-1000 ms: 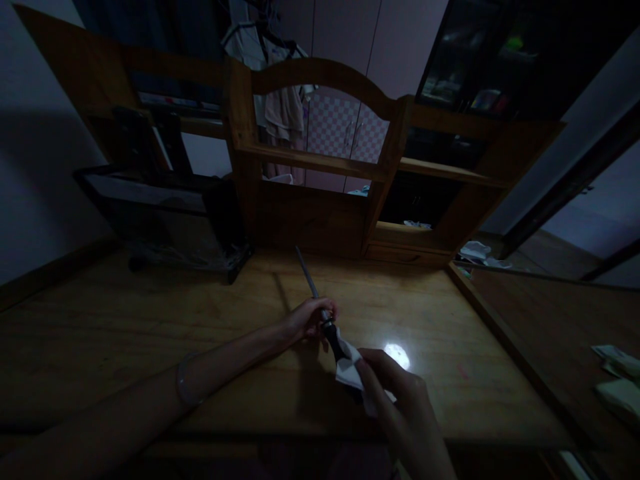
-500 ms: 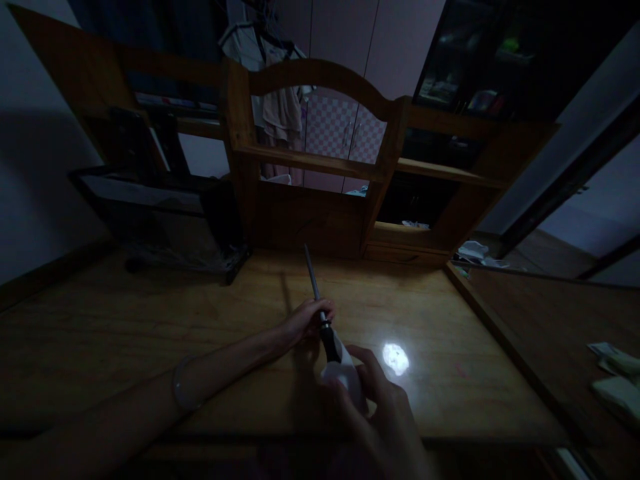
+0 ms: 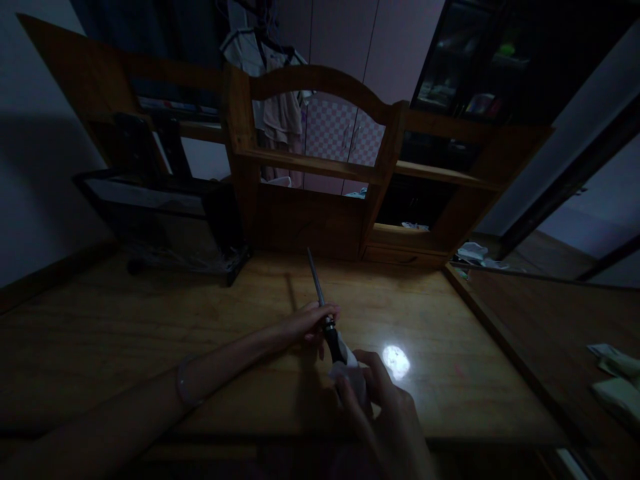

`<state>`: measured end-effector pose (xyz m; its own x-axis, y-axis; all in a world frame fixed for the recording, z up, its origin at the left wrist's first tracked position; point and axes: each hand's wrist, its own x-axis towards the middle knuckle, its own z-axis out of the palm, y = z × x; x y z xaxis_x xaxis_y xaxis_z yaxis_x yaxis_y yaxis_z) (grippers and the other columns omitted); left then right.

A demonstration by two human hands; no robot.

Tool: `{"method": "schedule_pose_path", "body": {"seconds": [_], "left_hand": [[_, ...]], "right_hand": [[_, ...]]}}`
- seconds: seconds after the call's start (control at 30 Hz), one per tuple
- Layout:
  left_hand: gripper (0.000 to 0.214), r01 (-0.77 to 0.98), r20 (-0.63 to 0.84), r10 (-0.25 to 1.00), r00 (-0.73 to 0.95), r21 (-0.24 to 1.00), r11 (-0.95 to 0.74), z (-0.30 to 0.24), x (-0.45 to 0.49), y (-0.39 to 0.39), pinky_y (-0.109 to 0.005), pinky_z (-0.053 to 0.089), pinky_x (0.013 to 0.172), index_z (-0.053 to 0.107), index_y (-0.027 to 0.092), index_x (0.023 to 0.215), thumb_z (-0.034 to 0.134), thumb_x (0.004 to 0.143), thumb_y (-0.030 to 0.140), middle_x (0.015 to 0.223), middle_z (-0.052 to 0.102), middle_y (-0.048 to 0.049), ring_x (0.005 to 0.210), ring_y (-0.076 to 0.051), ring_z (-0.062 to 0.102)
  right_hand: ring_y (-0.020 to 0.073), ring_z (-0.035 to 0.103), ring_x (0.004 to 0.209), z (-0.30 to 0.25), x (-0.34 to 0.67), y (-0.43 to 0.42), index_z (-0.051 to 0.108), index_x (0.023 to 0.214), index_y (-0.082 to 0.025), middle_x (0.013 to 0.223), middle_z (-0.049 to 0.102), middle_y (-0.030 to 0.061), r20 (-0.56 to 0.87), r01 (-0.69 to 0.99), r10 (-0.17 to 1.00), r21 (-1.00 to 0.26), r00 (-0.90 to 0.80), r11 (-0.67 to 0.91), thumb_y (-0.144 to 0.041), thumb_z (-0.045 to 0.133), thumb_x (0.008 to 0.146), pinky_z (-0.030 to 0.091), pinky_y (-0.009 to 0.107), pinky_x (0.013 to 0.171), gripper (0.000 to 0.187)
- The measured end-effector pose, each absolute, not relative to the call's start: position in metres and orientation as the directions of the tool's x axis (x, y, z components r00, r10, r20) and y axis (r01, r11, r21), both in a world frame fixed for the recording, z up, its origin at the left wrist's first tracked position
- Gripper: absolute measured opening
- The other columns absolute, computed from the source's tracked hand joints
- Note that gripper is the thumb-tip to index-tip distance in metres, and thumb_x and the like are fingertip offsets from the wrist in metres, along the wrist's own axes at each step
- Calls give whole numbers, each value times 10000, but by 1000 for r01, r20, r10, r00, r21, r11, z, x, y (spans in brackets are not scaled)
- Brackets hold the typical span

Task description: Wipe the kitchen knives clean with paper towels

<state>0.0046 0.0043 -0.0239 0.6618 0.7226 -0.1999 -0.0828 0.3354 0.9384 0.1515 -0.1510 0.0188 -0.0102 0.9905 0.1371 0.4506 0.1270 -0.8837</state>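
A long, slim grey metal tool with a black handle [image 3: 332,341] points up and away over the wooden desk. Its shaft narrows to the tip, and I cannot tell a rod from a blade seen edge-on. My left hand [image 3: 307,323] comes in from the left and grips the shaft just above the bright collar, thumb across it. Over the lower end of the handle, my right hand [image 3: 387,407] is closed on a white wrap [image 3: 353,377], perhaps cloth or tissue. The handle's end is hidden under the white wrap and fingers.
The desk top [image 3: 430,313] lies beneath, with a bright light reflection on the right. A dark monitor-like frame [image 3: 170,220] on a stand stands at the left. A wooden shelf unit [image 3: 310,220] rises at the back. Pale folded items [image 3: 617,387] lie far right.
Both hands and the metal tool have shifted slightly to the right. The white wrap sits a little further right in my right hand. Both grips stay closed.
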Motion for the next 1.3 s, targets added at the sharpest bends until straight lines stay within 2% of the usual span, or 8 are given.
{"method": "schedule_pose_path", "body": {"seconds": [0.23,0.4,0.53,0.7,0.97,1.3], "left_hand": [[372,-15,-176,713,679,967,253,-24,3,6,-165,297,314,566,143,732,501,809,501,498,491,35,307,-43,305],[386,32,-187,738,648,975,220,-25,3,6,-172,242,327,563,139,701,488,808,503,485,467,38,319,-46,307],[366,55,-172,772,612,983,175,-24,2,3,-176,186,356,566,143,696,493,809,483,511,458,39,381,-57,345],[377,73,-142,782,607,990,123,-25,2,4,-195,203,400,575,143,682,492,806,489,542,454,36,448,-73,364],[379,86,-120,794,596,993,86,-29,2,7,-204,263,466,571,146,697,482,808,497,587,472,23,502,-91,382],[419,73,-143,798,586,990,123,-29,4,7,-213,321,503,582,138,670,507,798,529,589,516,10,528,-101,436]], "right_hand": [[161,667,679,22,156,-154,551,1051,-216,832,687,31,135,512,991,-851,-6,119,-377,520,891,462,166,493,229],[148,670,693,25,155,-154,617,996,-206,815,685,29,238,511,971,-837,14,197,-374,453,930,487,157,546,244],[153,685,817,15,159,-147,633,1097,-233,956,705,33,294,560,955,-787,-30,260,-263,477,928,522,171,670,231],[154,648,1031,8,160,-141,596,1194,-276,1169,664,24,338,521,930,-773,-146,363,-149,447,932,518,196,829,327],[167,612,1115,3,155,-132,580,1238,-268,1171,665,29,360,564,921,-735,-146,376,-123,419,937,504,237,918,371],[182,588,1152,1,155,-130,564,1280,-252,1235,629,53,317,556,929,-745,-191,369,-117,388,940,481,294,978,405]]}}
